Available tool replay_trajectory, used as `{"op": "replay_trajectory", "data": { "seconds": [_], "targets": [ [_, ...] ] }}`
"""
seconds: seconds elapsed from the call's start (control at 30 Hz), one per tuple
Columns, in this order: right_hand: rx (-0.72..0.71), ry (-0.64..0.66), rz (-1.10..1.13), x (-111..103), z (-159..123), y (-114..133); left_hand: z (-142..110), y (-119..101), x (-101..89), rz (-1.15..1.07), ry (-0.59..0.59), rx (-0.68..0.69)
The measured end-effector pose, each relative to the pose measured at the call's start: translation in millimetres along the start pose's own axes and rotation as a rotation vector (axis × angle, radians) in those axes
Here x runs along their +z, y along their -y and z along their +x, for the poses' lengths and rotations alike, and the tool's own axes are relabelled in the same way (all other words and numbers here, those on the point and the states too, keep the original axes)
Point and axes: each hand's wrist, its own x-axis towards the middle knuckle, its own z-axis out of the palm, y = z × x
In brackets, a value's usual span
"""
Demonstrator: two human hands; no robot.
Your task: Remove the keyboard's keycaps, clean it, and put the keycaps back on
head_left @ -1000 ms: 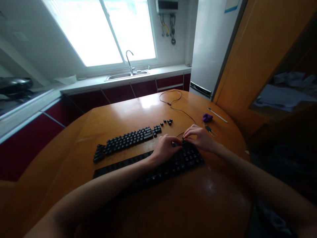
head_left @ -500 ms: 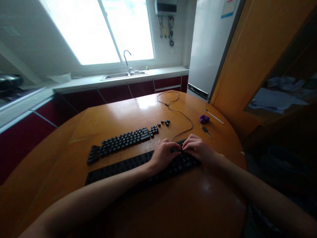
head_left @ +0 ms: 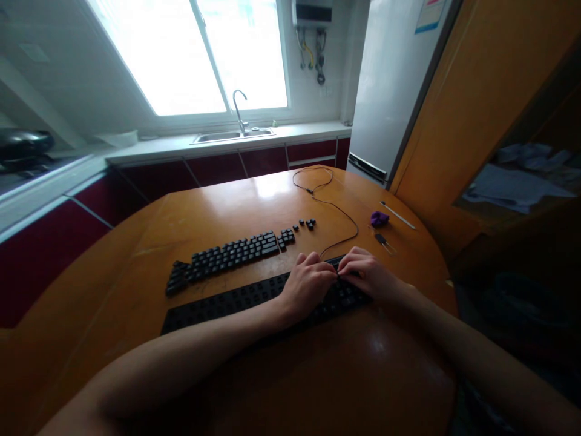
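Left hand [head_left: 308, 283] and right hand [head_left: 367, 270] dropped lower since a second ago, fingertips meeting on black keyboard [head_left: 218, 307]; can't tell if pinching anything. Left forearm [head_left: 190, 357] blocks part; keycaps [head_left: 236, 254] behind, purple bundle [head_left: 379, 218] off right.

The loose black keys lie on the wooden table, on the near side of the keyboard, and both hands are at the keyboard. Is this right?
Not the near side: the head view shows the loose black keys on the far side of the keyboard. The rest is right.
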Motion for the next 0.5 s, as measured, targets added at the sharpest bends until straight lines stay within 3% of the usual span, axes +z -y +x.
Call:
{"op": "replay_trajectory", "data": {
  "seconds": [0.13,0.4,0.5],
  "targets": [
    [0.003,0.005,0.002,-2,1,2,2,-3,-0.1,0.046,0.023,0.010],
    [-0.001,0.024,0.002,-4,1,4,1,7,11.1,-0.111,-0.016,-0.095],
    [0.010,0.047,-0.006,-7,1,6,-1,6,9.4,-0.105,-0.013,-0.078]
  ]
}}
